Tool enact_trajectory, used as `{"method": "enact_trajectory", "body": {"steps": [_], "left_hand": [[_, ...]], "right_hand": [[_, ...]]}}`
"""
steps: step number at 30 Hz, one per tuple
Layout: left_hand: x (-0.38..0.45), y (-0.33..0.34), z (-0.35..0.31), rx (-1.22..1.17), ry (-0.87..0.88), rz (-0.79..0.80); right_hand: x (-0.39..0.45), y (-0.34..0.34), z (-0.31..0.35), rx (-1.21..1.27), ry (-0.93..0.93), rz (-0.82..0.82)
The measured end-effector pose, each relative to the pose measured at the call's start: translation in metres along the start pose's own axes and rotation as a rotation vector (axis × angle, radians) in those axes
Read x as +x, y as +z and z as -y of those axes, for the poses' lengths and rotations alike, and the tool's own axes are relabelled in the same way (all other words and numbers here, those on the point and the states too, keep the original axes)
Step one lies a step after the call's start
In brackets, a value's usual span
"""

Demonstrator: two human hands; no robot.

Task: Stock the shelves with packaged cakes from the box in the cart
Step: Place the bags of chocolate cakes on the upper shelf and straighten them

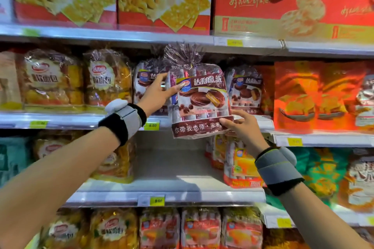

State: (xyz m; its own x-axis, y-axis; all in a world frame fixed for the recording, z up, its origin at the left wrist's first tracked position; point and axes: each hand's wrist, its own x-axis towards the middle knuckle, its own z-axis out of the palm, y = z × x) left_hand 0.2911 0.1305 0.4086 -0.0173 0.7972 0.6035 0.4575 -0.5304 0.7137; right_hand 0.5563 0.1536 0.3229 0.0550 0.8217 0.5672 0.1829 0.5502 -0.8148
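Reaching up, left hand (159, 92) and right hand (241, 125) both grip the cake bag (200, 97).

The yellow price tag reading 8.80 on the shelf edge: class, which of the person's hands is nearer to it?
Left. The left hand sits just above the yellow price tag; the right hand, level with it, is farther off to its right.

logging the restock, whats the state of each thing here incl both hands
chocolate pie bag: sealed, upright, held in front of the middle shelf
left hand: thumb and fingers gripping the bag's upper left edge
right hand: pinching the bag's lower right corner
shelf below: a bare gap between the stocked bags
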Motion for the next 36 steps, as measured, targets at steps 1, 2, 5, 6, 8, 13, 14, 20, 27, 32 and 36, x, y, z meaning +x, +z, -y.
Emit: {"method": "enact_trajectory", "body": {"steps": [1,2,5,6,8,13,14,20,27,32,36], "left_hand": [[0.003,0.000,-0.002,0.008,0.000,0.010],[0.008,0.001,-0.002,0.013,0.003,0.017],[0.021,0.004,-0.008,0.075,-0.011,0.038],[0.023,0.005,-0.008,0.079,-0.027,0.044],[0.032,0.010,-0.009,0.086,-0.051,0.043],[0.051,0.021,-0.016,0.120,-0.091,0.059],[0.057,0.024,-0.017,0.129,-0.100,0.056],[0.077,0.045,-0.025,0.188,-0.112,0.075],[0.093,0.052,-0.033,0.107,-0.144,0.121],[0.102,0.047,-0.039,0.126,-0.155,0.249],[0.105,0.053,-0.040,0.177,-0.118,0.230]], "right_hand": [[0.003,0.000,0.000,-0.006,0.000,-0.005],[0.006,-0.001,0.000,-0.003,0.000,-0.013],[0.015,-0.004,-0.001,0.009,0.010,-0.015],[0.014,-0.005,-0.001,0.008,0.019,-0.007],[0.023,-0.008,-0.004,0.004,0.038,0.001],[0.038,-0.020,-0.007,0.020,0.066,0.014],[0.041,-0.023,-0.005,0.025,0.072,0.013],[0.064,-0.043,-0.003,0.017,0.096,0.047],[0.083,-0.052,-0.007,-0.013,0.080,0.026],[0.097,-0.056,0.003,-0.027,0.068,0.019],[0.106,-0.057,0.006,-0.023,0.076,0.032]]}}
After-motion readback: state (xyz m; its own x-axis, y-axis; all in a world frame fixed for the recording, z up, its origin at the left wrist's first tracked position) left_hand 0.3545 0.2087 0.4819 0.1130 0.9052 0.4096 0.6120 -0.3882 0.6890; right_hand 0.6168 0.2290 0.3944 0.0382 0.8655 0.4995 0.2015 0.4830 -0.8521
